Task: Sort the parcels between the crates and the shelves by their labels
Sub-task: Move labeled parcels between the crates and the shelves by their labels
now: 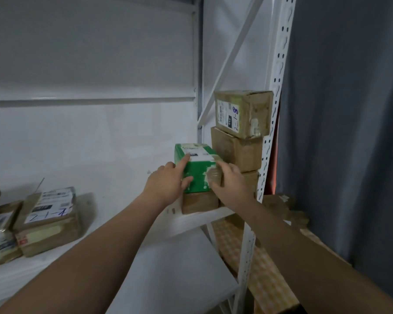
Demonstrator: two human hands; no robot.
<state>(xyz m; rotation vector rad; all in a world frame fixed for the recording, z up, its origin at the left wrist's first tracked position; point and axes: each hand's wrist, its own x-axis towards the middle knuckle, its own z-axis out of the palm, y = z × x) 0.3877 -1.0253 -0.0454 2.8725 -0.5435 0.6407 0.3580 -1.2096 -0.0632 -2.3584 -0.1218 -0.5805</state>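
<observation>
A green parcel [199, 168] with a white label sits on a brown carton [199, 202] at the right end of the white shelf [123, 225]. My left hand [168, 182] rests against its left face, forefinger up on the label. My right hand [229, 181] presses on its taped right corner. Both hands grip the green parcel from either side. Right beside it stands a stack of brown cartons [236, 152], topped by a taped parcel [243, 113] with handwritten numbers on its label.
At the shelf's left end lie flat brown parcels [48, 220] with labels, one marked by hand. A perforated white upright [268, 155] bounds the shelf on the right. Behind it hangs a grey curtain [349, 132]. More cardboard [266, 268] lies below to the right.
</observation>
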